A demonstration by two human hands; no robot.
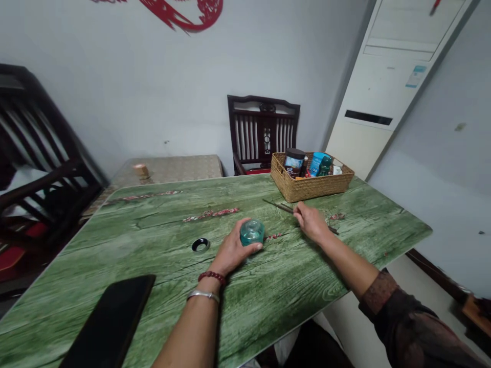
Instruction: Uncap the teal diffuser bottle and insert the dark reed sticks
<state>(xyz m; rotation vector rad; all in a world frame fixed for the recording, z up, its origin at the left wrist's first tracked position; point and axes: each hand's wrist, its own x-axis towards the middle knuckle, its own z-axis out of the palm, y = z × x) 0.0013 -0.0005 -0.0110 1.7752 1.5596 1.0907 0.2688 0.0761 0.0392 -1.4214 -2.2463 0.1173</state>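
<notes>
Nearest first. Black phone [109, 322] is lying flat by the near-left edge of the green wood-print surface [291, 286]. Left wrist is wearing one red bead bracelet [212, 277] and one silver bangle [203, 295]. Left hand [233, 253] is gripping one teal glass jar [252, 232] upright, mid-surface. Its fingers [251, 247] are curling around the jar's near side, pressed together, not spread; the palm-side wrap is keeping the grip stable. One black ring [200, 245] is lying just left of that hand, not touching it.

Right hand [311, 222] is resting palm-down toward the right edge, its fingers [301, 210] loosely together beside two thin dark sticks [282, 206]. The sticks are running under or past the hand; pinch on them: cannot tell.

One woven basket [310, 191] is sitting at the far-right edge, holding at least four items, including one dark-lidded jar [294, 162] and one blue container [316, 163]. Beyond the far edge: one dark wooden chair [264, 128], one floor-standing air conditioner [378, 92].
</notes>
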